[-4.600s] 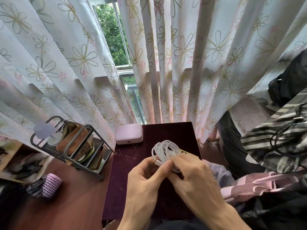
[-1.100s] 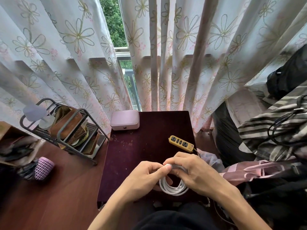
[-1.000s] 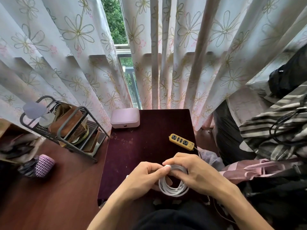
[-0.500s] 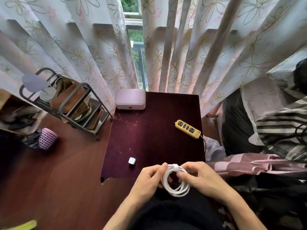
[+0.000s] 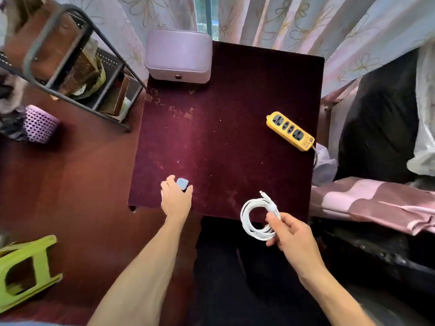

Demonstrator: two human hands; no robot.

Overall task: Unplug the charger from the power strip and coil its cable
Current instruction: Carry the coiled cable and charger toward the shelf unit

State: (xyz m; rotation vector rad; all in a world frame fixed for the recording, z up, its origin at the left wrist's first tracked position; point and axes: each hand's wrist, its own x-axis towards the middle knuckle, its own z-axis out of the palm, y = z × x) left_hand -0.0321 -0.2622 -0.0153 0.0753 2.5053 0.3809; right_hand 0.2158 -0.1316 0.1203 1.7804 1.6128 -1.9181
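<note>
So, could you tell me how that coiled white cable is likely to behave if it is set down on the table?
The coiled white cable probably stays bundled, since a band wraps its loops near the top. It looks light and floppy: the right hand holds it by a few fingers. Its loose connector end may flop.

One coiled white cable (image 5: 257, 217), one charger block (image 5: 182, 184), one yellow power strip (image 5: 290, 131), one pink case (image 5: 178, 56), two hands

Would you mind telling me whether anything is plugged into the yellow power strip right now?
Nothing is plugged in: every socket of the yellow power strip shows empty, and the white charger sits apart under the left hand.
</note>
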